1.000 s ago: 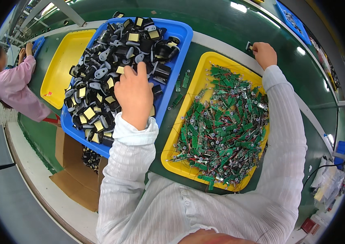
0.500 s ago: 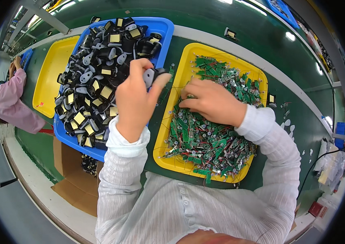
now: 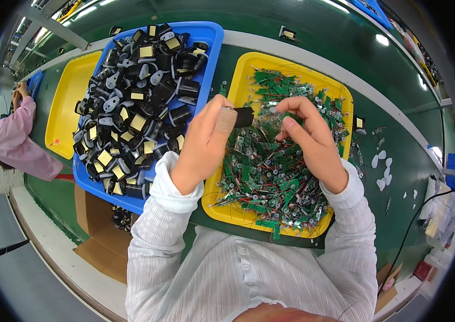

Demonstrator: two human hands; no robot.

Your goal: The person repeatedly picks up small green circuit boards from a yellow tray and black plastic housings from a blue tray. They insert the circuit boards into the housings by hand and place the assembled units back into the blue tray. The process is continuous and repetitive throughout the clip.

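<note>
Above the left part of the front yellow tray (image 3: 214, 206), my left hand (image 3: 198, 147) grips a small black plastic housing (image 3: 244, 117) between thumb and fingers. A beige bandage (image 3: 226, 119) wraps its thumb. Facing it, my right hand (image 3: 313, 142) has thumb and fingers curled into a pinch; something small and blurred is at the fingertips, its kind unclear. Beneath both hands lies a heap of green circuit boards (image 3: 286, 188) with thin wires. To the left, a blue tray (image 3: 214, 40) is piled with black housings (image 3: 136, 96), many with grey ends and pale yellow pads.
Another yellow tray (image 3: 58, 115) stands farther left, near a person in pink (image 3: 18, 131). Under the bench edge sits an open cardboard box (image 3: 104, 244). White flat pieces (image 3: 382, 172) and a loose black housing (image 3: 360, 124) lie right of the boards.
My left hand has moved right with the black housing, now over the yellow tray's edge. My right hand has lifted off the boards and turned toward it.
</note>
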